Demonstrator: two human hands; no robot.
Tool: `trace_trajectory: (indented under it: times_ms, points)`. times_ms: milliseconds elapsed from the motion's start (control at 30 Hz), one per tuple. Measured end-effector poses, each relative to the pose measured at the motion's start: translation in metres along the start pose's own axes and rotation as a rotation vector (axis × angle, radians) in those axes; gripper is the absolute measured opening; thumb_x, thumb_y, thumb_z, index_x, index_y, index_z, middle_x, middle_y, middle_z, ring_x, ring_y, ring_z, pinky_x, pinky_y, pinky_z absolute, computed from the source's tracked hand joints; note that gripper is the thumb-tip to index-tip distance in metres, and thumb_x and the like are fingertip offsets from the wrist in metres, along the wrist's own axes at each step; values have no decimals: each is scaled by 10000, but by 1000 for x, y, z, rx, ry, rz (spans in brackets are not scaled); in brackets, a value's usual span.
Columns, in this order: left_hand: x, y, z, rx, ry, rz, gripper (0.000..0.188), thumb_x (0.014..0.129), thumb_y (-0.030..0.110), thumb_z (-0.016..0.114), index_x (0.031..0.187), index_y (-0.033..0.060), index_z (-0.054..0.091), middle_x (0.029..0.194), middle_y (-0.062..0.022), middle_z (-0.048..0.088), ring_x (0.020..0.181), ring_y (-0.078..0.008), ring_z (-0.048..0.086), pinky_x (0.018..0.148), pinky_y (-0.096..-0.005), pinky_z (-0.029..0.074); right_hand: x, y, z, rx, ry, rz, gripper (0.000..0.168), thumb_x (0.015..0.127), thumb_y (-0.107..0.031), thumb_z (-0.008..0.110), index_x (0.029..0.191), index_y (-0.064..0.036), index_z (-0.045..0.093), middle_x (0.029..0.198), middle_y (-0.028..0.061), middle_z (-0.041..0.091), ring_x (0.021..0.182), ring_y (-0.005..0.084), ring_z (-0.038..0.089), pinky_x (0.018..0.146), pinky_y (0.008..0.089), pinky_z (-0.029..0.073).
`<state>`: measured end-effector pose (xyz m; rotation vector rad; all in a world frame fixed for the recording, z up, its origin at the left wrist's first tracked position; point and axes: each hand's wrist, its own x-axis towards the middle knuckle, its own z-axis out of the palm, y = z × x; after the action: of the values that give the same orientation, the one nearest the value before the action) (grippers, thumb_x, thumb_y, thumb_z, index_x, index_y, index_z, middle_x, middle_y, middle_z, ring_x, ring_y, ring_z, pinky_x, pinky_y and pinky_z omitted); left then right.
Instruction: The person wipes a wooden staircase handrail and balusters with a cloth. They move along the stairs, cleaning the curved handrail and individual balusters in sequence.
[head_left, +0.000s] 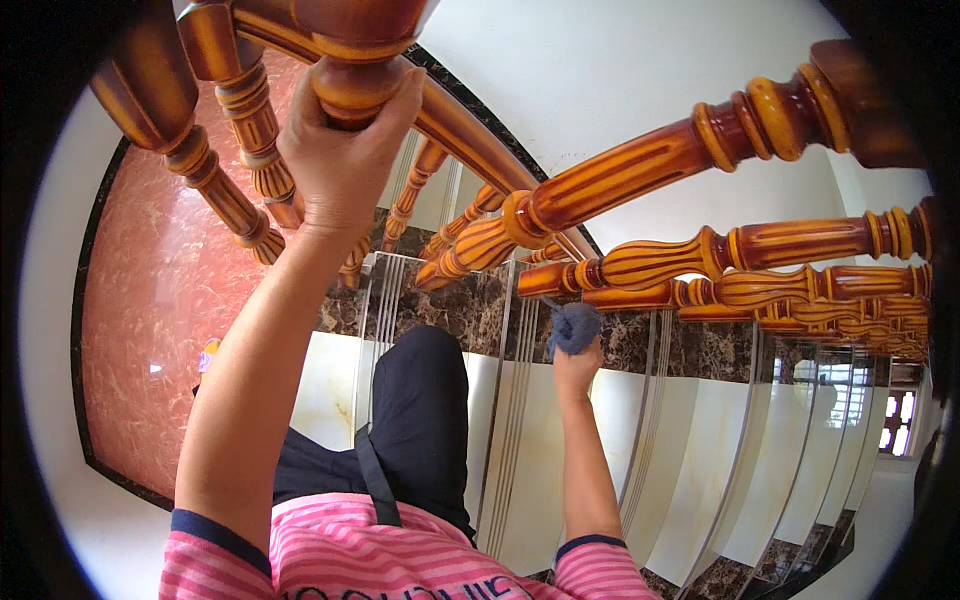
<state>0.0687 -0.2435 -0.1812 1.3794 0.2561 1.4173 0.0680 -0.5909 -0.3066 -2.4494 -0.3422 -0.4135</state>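
Observation:
My left hand (341, 169) grips the rounded neck of a turned wooden newel post (360, 84) at the top of the view. My right hand (579, 369) holds a bunched blue-grey cloth (574, 328) low by the stairs. The cloth is at the dark marbled border (626, 337) of a step, just below the foot of a carved wooden baluster (544, 279). Whether it touches the baluster or only the stone, I cannot tell. The cloth covers most of my right fingers.
Cream stone steps (690, 465) with grooved edges run to the right. More glossy balusters (780, 244) line them. A reddish stone landing (139, 300) with a black border lies at left. A sloping wooden handrail (472, 142) passes behind the newel post. My bent knee (420, 375) is over the steps.

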Motion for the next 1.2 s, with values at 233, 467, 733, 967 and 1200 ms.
trace_trajectory:
  times_ms: [233, 467, 733, 967, 1200]
  points:
    - [-2, 2, 3, 51, 5, -6, 305, 677, 223, 779, 845, 36, 607, 795, -16, 638, 723, -62, 572, 684, -231, 472, 116, -55, 32, -924, -340, -650, 385, 750, -112, 614, 1122, -37, 557, 1095, 116, 572, 1078, 265, 511, 931, 422, 348]
    - [0, -3, 1, 137, 9, 68, 357, 656, 245, 791, 871, 40, 591, 782, -36, 635, 720, -90, 593, 667, -257, 486, 135, -76, 72, -1490, -1061, -127, 317, 861, -201, 564, 1153, -78, 567, 1076, 144, 581, 1034, 294, 531, 895, 484, 396]
    - [1, -10, -4, 115, -17, 49, 387, 648, 289, 792, 864, 47, 583, 774, -65, 633, 695, -132, 612, 663, -277, 493, 71, -59, 67, -1602, -640, -661, 240, 775, -112, 576, 986, -34, 661, 1032, 133, 615, 1002, 366, 531, 816, 541, 386]
    - [-4, -6, 3, 114, -21, 75, 394, 661, 286, 781, 888, 37, 576, 782, -56, 627, 721, -102, 589, 673, -272, 488, -42, 34, 43, -888, -1091, -55, 143, 752, -64, 524, 786, -45, 661, 819, 142, 662, 799, 302, 641, 686, 416, 507]
    - [-1, -2, -5, -26, -99, -99, 397, 669, 263, 781, 905, 24, 570, 836, -50, 627, 764, -99, 579, 706, -262, 478, 44, -34, 16, 364, -459, 257, 362, 768, -149, 611, 1097, -13, 542, 1033, 138, 595, 957, 289, 571, 819, 394, 448]
